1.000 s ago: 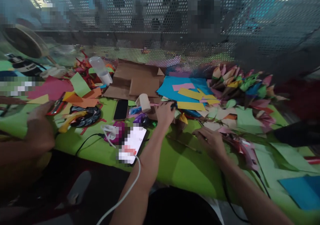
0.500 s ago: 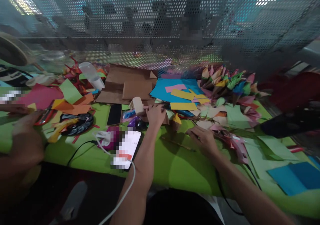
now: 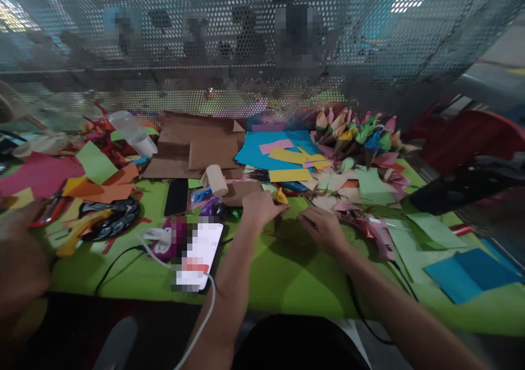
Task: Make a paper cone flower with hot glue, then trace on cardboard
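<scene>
Since the yellow paper piece (image 3: 281,196) sits mid-table, just on the far side of the curled left hand (image 3: 259,208), with the right hand (image 3: 322,225) half-closed nearby and neither grip readable, light fingertip pressure should best spare its folds.
</scene>
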`<state>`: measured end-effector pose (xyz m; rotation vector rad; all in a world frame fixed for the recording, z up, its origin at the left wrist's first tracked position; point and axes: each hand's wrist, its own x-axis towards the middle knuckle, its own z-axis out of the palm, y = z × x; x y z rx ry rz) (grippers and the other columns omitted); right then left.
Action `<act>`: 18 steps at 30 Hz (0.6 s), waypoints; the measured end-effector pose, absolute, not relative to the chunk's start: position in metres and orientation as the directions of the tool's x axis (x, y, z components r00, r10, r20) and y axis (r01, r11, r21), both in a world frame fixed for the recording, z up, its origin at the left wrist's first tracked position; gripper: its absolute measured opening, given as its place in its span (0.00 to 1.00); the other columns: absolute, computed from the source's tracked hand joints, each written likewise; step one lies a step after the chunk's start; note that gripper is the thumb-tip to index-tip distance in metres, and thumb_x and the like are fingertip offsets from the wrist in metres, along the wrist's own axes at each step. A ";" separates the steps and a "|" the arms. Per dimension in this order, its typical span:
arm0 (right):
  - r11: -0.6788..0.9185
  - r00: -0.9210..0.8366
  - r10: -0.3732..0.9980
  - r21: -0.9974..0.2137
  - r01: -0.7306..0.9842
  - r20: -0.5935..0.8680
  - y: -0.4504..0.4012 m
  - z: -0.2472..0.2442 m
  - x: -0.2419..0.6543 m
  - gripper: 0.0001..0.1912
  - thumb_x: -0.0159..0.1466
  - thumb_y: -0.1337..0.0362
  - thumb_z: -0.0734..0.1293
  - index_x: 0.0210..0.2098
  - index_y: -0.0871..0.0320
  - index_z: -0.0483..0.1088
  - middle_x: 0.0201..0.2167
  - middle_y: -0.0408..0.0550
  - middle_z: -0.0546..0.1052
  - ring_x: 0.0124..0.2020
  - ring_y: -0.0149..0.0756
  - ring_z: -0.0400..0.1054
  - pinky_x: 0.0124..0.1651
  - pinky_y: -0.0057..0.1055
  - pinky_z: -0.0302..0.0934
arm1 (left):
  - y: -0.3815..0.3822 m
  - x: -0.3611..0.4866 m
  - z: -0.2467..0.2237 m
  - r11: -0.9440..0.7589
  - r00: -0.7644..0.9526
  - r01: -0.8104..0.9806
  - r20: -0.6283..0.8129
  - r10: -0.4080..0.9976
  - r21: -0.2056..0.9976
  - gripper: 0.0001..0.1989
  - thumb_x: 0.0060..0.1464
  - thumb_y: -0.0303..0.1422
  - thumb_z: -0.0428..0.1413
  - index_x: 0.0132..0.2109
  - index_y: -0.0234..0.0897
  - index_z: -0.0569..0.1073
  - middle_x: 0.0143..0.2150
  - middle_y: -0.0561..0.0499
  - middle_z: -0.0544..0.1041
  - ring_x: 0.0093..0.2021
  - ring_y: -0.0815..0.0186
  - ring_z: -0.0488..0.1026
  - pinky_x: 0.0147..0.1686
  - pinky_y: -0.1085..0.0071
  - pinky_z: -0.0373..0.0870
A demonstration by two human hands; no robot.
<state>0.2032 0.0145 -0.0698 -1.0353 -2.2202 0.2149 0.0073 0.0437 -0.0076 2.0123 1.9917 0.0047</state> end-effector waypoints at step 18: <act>0.664 -0.448 0.739 -0.434 0.609 0.503 0.015 -0.070 0.203 0.20 0.73 0.59 0.57 0.31 0.57 0.74 0.26 0.49 0.76 0.27 0.34 0.68 0.31 0.29 0.57 | 0.052 -0.017 -0.006 -0.163 0.255 0.715 -0.037 0.966 0.680 0.17 0.54 0.44 0.59 0.45 0.37 0.75 0.44 0.44 0.81 0.43 0.54 0.77 0.37 0.67 0.68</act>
